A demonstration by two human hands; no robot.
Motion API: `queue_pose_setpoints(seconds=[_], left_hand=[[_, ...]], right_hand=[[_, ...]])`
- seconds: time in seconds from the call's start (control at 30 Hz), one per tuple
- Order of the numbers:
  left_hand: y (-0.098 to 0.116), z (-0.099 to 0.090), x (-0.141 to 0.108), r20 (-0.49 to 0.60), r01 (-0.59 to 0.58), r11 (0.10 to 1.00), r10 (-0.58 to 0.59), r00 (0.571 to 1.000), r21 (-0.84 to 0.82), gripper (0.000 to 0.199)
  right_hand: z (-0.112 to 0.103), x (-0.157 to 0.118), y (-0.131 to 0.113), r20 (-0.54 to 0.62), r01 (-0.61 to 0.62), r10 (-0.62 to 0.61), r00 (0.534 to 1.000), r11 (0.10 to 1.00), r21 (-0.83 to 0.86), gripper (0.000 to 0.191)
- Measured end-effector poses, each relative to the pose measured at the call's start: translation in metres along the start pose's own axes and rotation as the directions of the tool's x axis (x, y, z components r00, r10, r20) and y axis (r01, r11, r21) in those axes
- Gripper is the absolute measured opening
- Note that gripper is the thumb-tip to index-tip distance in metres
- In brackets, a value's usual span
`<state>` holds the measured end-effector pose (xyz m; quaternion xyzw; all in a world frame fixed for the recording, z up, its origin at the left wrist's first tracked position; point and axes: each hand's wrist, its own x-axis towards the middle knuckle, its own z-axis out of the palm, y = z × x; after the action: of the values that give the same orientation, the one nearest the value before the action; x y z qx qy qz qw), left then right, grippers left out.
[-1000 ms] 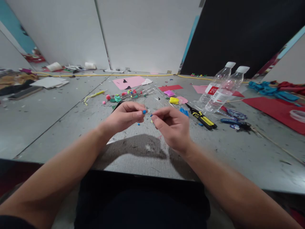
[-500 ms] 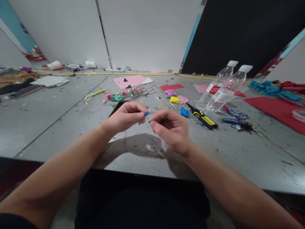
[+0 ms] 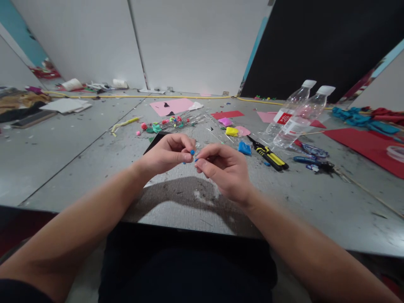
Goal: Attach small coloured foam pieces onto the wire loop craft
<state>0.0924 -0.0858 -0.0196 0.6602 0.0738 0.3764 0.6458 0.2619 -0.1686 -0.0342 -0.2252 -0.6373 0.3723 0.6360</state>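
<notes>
Between the thumb and forefinger of my left hand [image 3: 172,153] is a small blue ball of modelling clay [image 3: 192,152]. My right hand [image 3: 224,168] pinches a tiny blue clay bit [image 3: 196,160] at its fingertips, close beside the ball. Both hands are raised over the table's near middle, fingertips almost meeting. Beyond my right hand lies a blue clay packet [image 3: 244,148], with a yellow packet [image 3: 231,131] and a purple one [image 3: 225,122] behind it. Under my left hand, a black flat piece [image 3: 155,141] is partly hidden.
Black-and-yellow pliers [image 3: 268,153] lie right of the packets, near two clear plastic bottles [image 3: 292,122]. Thin sticks with colourful clay pieces [image 3: 167,123] lie beyond my hands. Red sheets [image 3: 362,145] and blue-handled pliers [image 3: 311,161] are at the right. A yellow cord [image 3: 195,98] crosses the back.
My right hand has moved slightly left, bringing its clay bit closer to the ball. The ball in my left hand has shifted slightly down; the left hand is nearly still.
</notes>
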Motion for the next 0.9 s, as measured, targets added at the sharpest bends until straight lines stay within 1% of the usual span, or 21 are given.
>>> queue_pose_setpoints(seconds=[0.13,0.23,0.37,0.53,0.73,0.9], left_hand=[[0.0003,0.0023,0.0016,-0.011,-0.015,1.0,0.015,1.0,-0.012,0.032],[-0.0006,0.0026,0.002,-0.019,-0.025,1.0,0.025,1.0,-0.018,0.031],[-0.0016,0.0023,0.0014,-0.032,-0.024,1.0,0.024,0.999,-0.012,0.031],[-0.0007,0.0036,0.0012,-0.031,-0.029,1.0,0.029,0.999,-0.011,0.032],[0.0006,0.0053,0.002,-0.028,-0.021,1.0,0.021,0.999,-0.003,0.037],[0.0008,0.0064,0.002,-0.03,-0.017,1.0,0.017,0.999,0.012,0.04]], right_hand=[[0.0,0.0007,0.0021,-0.038,0.044,-0.046,0.998,0.998,-0.039,0.005],[0.0,0.0014,0.0025,-0.052,0.077,-0.081,0.995,0.994,-0.074,0.006],[0.0003,0.0019,0.0016,-0.072,0.067,-0.075,0.995,0.992,-0.111,0.005],[0.0013,0.0016,0.0003,-0.064,0.074,-0.082,0.995,0.991,-0.111,0.004],[0.0009,0.0008,0.0019,-0.067,0.106,-0.114,0.991,0.987,-0.118,0.004],[0.0013,0.0005,0.0004,-0.086,0.068,-0.081,0.993,0.987,-0.146,0.004]])
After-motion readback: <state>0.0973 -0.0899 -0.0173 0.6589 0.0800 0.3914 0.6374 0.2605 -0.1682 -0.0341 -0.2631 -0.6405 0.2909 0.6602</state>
